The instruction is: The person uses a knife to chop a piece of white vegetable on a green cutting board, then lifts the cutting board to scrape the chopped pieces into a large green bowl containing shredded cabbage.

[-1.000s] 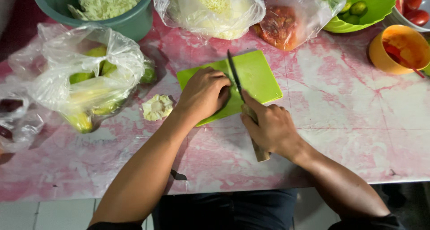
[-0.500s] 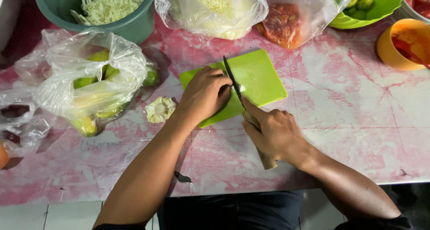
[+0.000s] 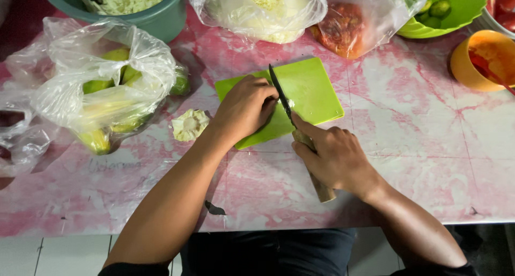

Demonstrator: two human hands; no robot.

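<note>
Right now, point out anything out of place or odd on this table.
A cabbage core lies loose on the table, off the board. The tablecloth has a small tear near its front edge. Nothing spilled.

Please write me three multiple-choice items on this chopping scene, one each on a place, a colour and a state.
1. Where does the pale cabbage core lie?
A. on the pink marbled tabletop, left of the board
B. in the teal plastic tub
C. on the board

2. What colour is the flat plastic cutting board?
A. orange
B. bright green
C. white

3. What is the right hand doing?
A. resting open
B. gripping the wooden handle of the dark-bladed knife
C. holding a bag

Answers: 1 A, the core sits on bare table beside the left hand. 2 B, the board is lime green. 3 B, the fingers wrap the handle and the blade lies over the board.
</note>
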